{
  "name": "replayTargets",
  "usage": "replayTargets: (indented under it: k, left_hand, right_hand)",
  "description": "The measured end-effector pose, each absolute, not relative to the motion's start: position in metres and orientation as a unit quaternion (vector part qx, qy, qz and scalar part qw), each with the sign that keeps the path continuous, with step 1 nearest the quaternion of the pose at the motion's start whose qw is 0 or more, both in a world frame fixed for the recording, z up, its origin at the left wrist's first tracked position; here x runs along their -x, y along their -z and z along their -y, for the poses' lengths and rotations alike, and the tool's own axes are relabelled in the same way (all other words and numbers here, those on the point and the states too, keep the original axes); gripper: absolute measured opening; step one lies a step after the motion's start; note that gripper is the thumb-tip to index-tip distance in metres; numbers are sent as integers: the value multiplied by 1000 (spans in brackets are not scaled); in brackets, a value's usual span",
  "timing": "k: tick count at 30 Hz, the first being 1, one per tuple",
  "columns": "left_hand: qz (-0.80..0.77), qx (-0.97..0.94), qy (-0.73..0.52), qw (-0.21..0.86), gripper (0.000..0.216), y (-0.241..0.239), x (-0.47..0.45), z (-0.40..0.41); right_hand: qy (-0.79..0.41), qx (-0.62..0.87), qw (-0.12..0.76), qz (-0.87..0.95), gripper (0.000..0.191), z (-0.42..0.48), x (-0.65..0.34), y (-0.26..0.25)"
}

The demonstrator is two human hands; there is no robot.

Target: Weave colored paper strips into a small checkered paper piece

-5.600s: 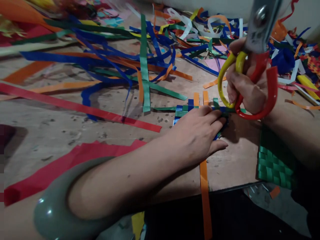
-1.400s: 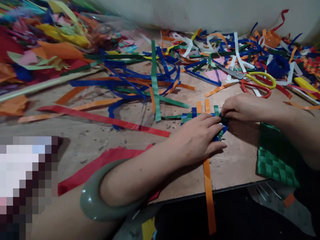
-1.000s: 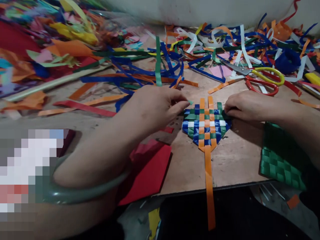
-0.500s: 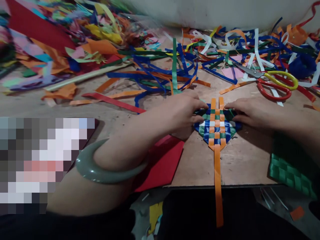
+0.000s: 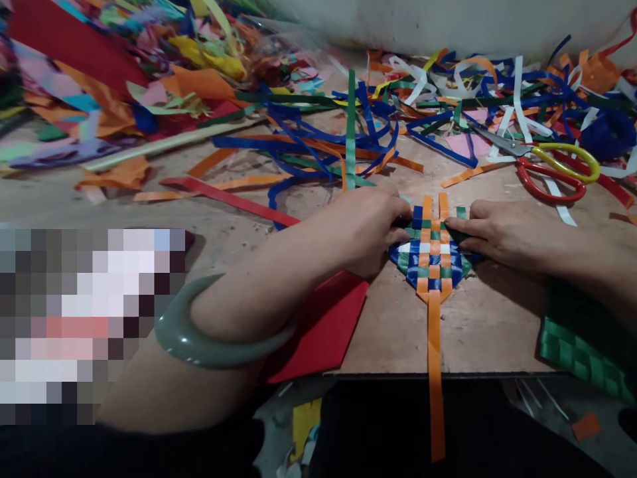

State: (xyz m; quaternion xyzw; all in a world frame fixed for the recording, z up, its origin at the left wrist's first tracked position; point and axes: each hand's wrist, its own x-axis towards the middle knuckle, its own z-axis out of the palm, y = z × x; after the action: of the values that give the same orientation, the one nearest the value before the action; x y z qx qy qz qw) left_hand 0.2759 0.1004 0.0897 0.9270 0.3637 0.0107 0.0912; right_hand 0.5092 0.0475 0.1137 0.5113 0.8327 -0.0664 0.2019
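A small woven piece (image 5: 432,255) of blue, green, orange and white paper strips lies on the wooden table (image 5: 478,325). A long orange strip (image 5: 435,372) hangs from its point over the table's front edge. My left hand (image 5: 365,229) pinches the weave's left edge with curled fingers. My right hand (image 5: 502,236) presses and grips the right edge. A grey-green bangle (image 5: 209,338) sits on my left forearm.
Scissors (image 5: 552,172) with yellow and red handles lie at the back right. A green woven mat (image 5: 582,348) lies under my right forearm. A red paper sheet (image 5: 323,328) lies under my left arm. Loose coloured strips (image 5: 348,133) and paper scraps (image 5: 124,79) cover the back.
The scissors went from my right hand to the table. My left hand lifted off the weave, uncovering it, then came back to its left edge. The view shifted left.
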Motion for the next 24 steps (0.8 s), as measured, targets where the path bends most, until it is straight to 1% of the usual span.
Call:
replayTargets:
  k: [3,10,14,20,24]
  left_hand:
    - [-373,-925,42,61,16,-98,-284,-94]
    - [-363,-931,47,14,13,-98,-288,-91]
    - [-361,-931,56,17,12,-99,-289,-91]
    - [-369,-929,8,38,10,-93,-287,-91]
    - [-380,-924,6,46,10,-93,-284,-92]
  right_hand:
    - [69,-503,201,-838,47,-47,-509,-113]
    - [56,-494,170,-851,48,-45,-512,-109]
    - [58,-497,182,-846,48,-45,-512,-110]
    - [44,-497,178,-848,47,-44,-511,-111]
    - [44,-505,200,-839,47,-43,-509,-114]
